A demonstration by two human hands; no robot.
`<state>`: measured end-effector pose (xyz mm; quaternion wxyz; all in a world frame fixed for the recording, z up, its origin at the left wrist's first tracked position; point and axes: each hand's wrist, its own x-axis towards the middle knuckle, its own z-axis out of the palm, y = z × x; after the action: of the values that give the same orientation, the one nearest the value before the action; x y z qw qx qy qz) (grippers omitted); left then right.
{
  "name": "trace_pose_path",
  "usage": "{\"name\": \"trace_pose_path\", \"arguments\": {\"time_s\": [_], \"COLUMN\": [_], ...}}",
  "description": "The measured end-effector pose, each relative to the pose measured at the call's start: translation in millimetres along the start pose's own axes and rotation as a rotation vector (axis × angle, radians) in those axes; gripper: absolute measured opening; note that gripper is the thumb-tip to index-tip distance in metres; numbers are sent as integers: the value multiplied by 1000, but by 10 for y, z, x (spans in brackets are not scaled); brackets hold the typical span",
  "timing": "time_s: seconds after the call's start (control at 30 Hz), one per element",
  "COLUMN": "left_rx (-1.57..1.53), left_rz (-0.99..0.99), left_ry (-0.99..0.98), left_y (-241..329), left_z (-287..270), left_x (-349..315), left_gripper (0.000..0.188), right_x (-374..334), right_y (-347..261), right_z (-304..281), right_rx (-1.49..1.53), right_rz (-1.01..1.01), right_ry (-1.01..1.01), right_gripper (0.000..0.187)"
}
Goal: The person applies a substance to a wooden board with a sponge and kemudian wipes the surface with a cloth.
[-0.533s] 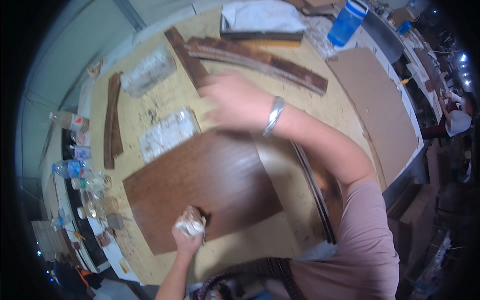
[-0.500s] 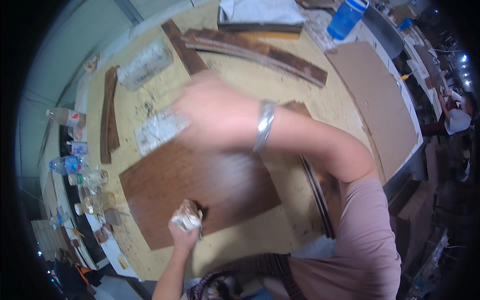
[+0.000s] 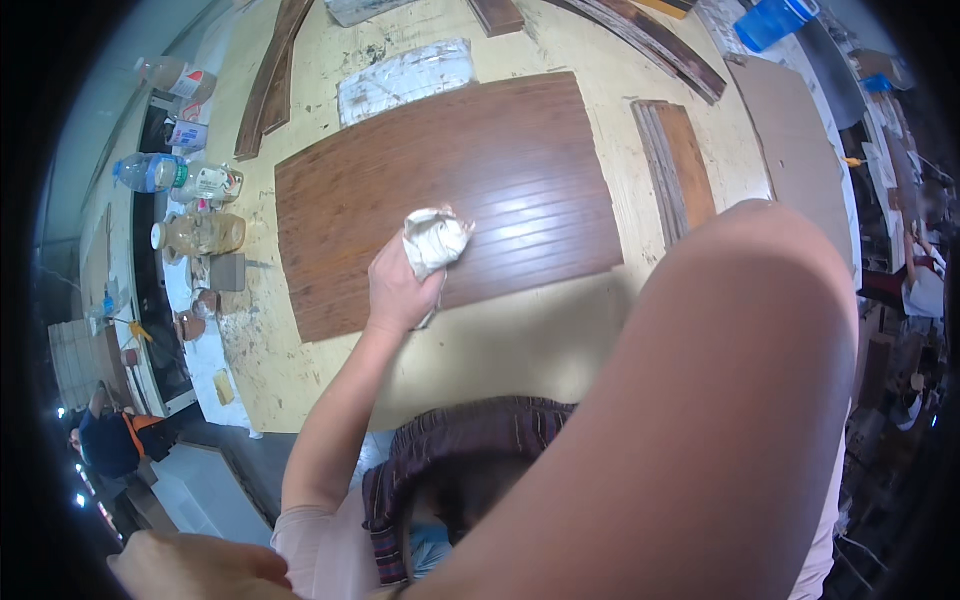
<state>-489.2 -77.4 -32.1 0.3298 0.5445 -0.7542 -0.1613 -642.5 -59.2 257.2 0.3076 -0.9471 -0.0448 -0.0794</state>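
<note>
A crumpled white cloth (image 3: 437, 240) is in my left hand (image 3: 398, 290), whose fingers are closed around it. The cloth rests on a brown wooden panel (image 3: 350, 215) with lines along its grain and a glossy sheen on its right half. My right arm bends across the lower right, close to the camera. At the bottom left corner my right hand (image 3: 200, 568) is partly cut off by the picture's edge, well away from the panel. Its fingers are mostly hidden, and no object shows in it.
The panel lies on a stained pale table (image 3: 480, 370). A white wrapped block (image 3: 405, 80) sits just beyond it. Brown wooden strips (image 3: 272, 85) lie left, others (image 3: 685, 165) right. Several bottles (image 3: 205, 234) line the left edge; a blue container (image 3: 770, 25) stands far right.
My right hand has swung from above the panel's far side down to the lower left. My left hand with the cloth appears higher in the view, as the whole view has shifted.
</note>
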Motion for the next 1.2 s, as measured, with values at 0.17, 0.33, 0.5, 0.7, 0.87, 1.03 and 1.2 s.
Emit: {"name": "trace_pose_path", "arguments": {"time_s": [0.17,0.33,0.5,0.7,0.87,1.03,1.2], "left_rx": [-26,0,-96,-310,-427,-541,-570], "left_rz": [-65,19,-76,-120,-136,-230,-231], "left_ry": [16,17,25,76,99,84,84], "left_y": [11,-25,33,143,87,87,66], "left_z": [14,19,-18,-333,-580,-721,-715], "left_x": [-56,2,27,-72,-303,-507,-673], "left_gripper": [29,23,22,22,20,20,20], "right_x": [368,742,1095,1342,1402,1530,1714], "right_y": [-405,-770,-1045,-1260,-1356,-1420,-1463], "right_z": [228,372,577,755,818,881,962], "right_rx": [10,-11,-3,-2,-22,-33,-30], "right_rz": [-6,-24,-48,-19,46,46,-6], "right_ry": [-8,4,-5,1,7,11,1], "right_gripper": [27,26,26,25,24,24,23]}}
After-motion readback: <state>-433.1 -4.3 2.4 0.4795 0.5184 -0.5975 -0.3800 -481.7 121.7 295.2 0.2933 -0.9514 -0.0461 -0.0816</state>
